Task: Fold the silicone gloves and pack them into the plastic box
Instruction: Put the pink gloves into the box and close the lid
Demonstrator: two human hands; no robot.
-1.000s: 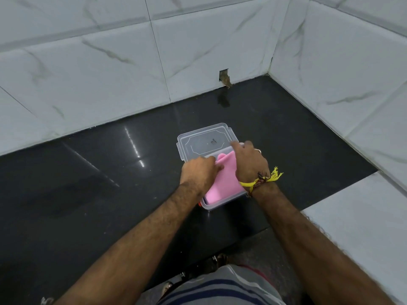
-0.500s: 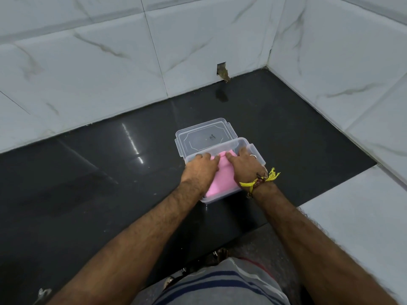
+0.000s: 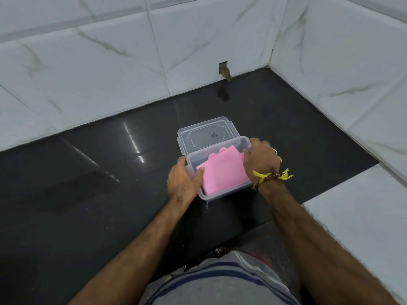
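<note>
Gripping one clear plastic box (image 3: 222,193) from both ends, I have my left hand (image 3: 182,182) wrapped over its left wall, thumb hooked inside the rim and touching the pink stack, fingers curled down the outside. My right hand (image 3: 261,160) clamps the right wall the same way, fingers bent over the far right corner of the rim. Inside the box lie the folded pink silicone gloves (image 3: 222,172), flat and filling most of the floor; two or three rounded fingertip shapes stick out at the far edge. I cannot count how many gloves are in that stack, since the layers merge into one pink slab. One clear lid (image 3: 207,134) lies flat on the black countertop (image 3: 88,194), just behind the box and touching or tucked partly under its far wall; which of the two I cannot tell. One yellow thread band (image 3: 272,175) with darker beads circles my right wrist, its tassel ends sticking out. A ring shows on one right finger, blurred. The near right corner of the box is hidden behind my right wrist, and my left palm covers the box's left clip. White marble tiles (image 3: 110,73) back the counter, with one small notch (image 3: 223,69) cut at their base
</note>
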